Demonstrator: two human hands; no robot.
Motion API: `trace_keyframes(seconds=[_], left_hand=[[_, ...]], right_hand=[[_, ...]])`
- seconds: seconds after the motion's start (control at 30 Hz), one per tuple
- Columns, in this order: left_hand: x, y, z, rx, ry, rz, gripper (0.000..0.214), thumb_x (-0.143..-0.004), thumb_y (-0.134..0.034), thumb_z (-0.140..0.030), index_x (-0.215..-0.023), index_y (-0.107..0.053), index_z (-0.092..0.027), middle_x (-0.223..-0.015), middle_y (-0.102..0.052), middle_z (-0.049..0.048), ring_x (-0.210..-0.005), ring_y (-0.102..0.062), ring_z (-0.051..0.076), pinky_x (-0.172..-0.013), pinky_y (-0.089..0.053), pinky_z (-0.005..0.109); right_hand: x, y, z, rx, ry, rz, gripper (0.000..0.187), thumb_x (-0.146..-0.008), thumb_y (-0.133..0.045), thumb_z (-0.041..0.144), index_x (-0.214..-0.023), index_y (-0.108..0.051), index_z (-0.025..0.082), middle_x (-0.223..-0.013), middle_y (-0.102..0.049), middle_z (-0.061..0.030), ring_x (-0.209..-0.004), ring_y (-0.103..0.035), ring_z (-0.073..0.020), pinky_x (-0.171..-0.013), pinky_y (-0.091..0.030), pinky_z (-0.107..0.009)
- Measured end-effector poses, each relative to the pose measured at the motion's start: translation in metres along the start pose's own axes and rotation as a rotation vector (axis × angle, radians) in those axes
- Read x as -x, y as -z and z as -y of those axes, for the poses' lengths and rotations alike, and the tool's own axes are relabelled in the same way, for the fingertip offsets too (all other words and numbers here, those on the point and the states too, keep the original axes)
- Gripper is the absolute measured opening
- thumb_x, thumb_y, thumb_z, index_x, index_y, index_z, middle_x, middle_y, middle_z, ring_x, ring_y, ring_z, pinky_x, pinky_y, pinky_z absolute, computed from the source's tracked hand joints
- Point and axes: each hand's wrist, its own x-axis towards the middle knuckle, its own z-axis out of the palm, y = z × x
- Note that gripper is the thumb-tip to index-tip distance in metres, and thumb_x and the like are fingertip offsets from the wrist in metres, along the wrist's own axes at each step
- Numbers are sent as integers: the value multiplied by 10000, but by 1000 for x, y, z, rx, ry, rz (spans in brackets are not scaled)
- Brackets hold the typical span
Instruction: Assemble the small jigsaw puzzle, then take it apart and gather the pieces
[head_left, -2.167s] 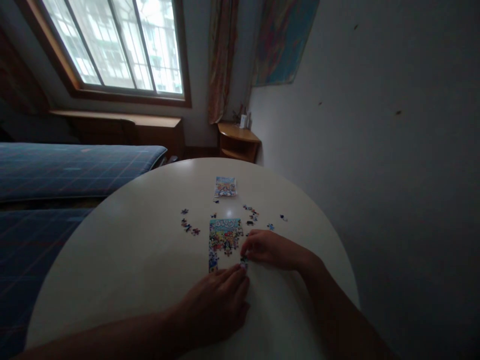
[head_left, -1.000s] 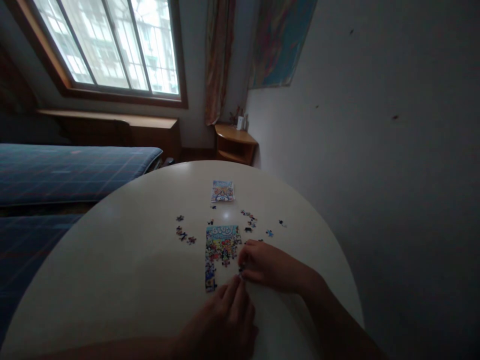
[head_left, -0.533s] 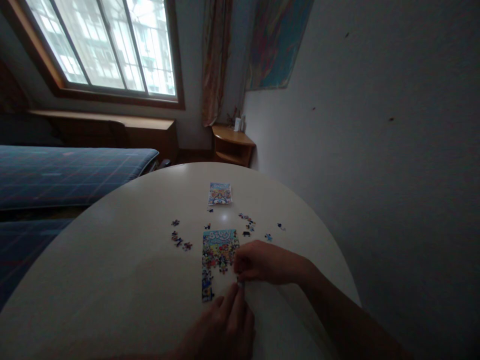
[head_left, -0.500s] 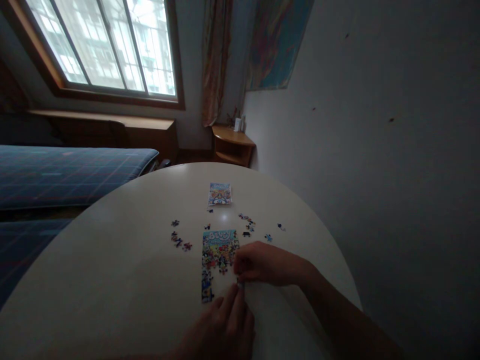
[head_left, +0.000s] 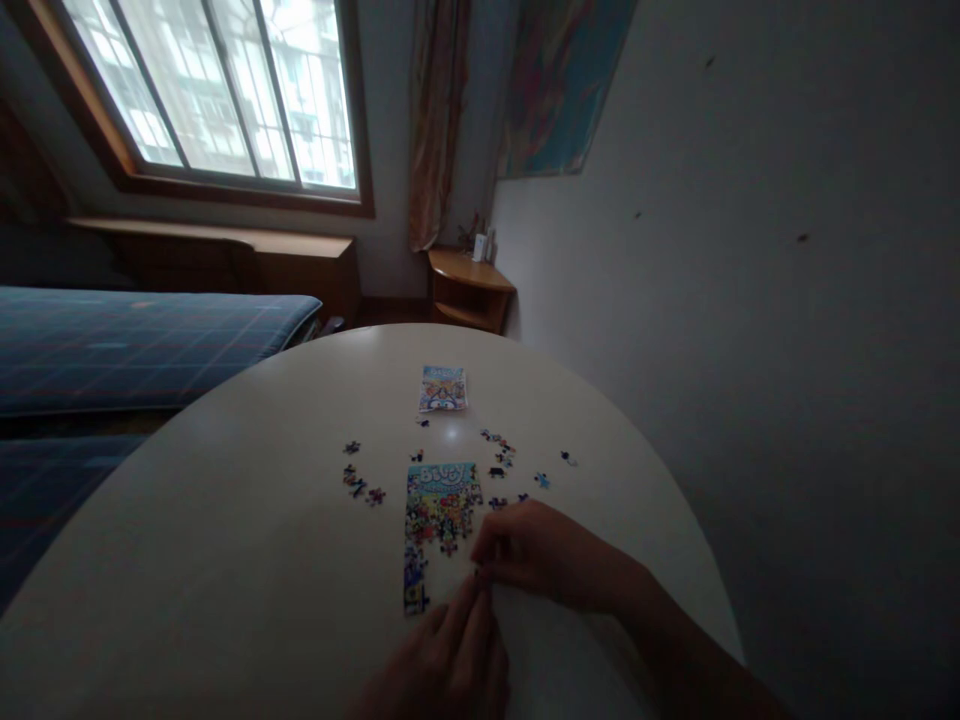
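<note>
A partly joined jigsaw puzzle (head_left: 442,480) lies on the white round table (head_left: 285,580), its top rows and left column filled with a colourful cartoon picture. My right hand (head_left: 536,550) is closed in a pinch at the puzzle's lower right, around a small dark puzzle piece (head_left: 478,573) mostly hidden by fingers. From below, my left hand (head_left: 450,650) reaches in with fingers stretched out, its fingertips at that same piece. Loose puzzle pieces (head_left: 499,472) lie right of the puzzle, some close to my right knuckles. More loose pieces (head_left: 354,480) lie to the left.
A printed packet (head_left: 443,388) with a similar picture lies beyond the puzzle. A blue plaid mattress (head_left: 150,345) is left of the table, and a white wall (head_left: 712,350) stands to the right. Behind are a small corner shelf (head_left: 469,268) and a window (head_left: 217,90).
My right hand has shifted slightly down and right, away from the puzzle's right edge, uncovering pieces by its knuckles. My left hand stays nearly in place. The view has moved a little.
</note>
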Motion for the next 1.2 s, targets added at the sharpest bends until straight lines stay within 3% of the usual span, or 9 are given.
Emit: trace_keyframes(seconds=[0.87, 1.1, 1.2], left_hand=[[4, -1, 4, 69, 45, -131, 199, -898, -468, -173, -979, -645, -134, -1069, -718, 71, -981, -668, 194, -771, -536, 254], [6, -3, 4, 63, 23, -122, 196, -929, -494, -260, -985, -645, -148, -1101, -704, 81, -1004, -639, 205, -707, -510, 267], [5, -1, 5, 68, 1, -83, 214, -938, -508, -292, -1006, -645, -141, -1116, -699, 86, -995, -633, 203, -699, -501, 267]], right_hand=[[4, 4, -1, 30, -16, -12, 71, -817, -679, 200, -886, -697, 198, -808, -685, 1, -723, -588, -114, -670, -403, -219], [4, 14, -15, 98, -45, -133, 117, -837, -651, 233, -929, -716, 204, -939, -669, -38, -770, -593, -130, -726, -431, -250], [-8, 18, -27, 161, -150, -299, 170, -874, -619, 284, -986, -720, 205, -960, -668, -53, -831, -604, -159, -789, -444, -287]])
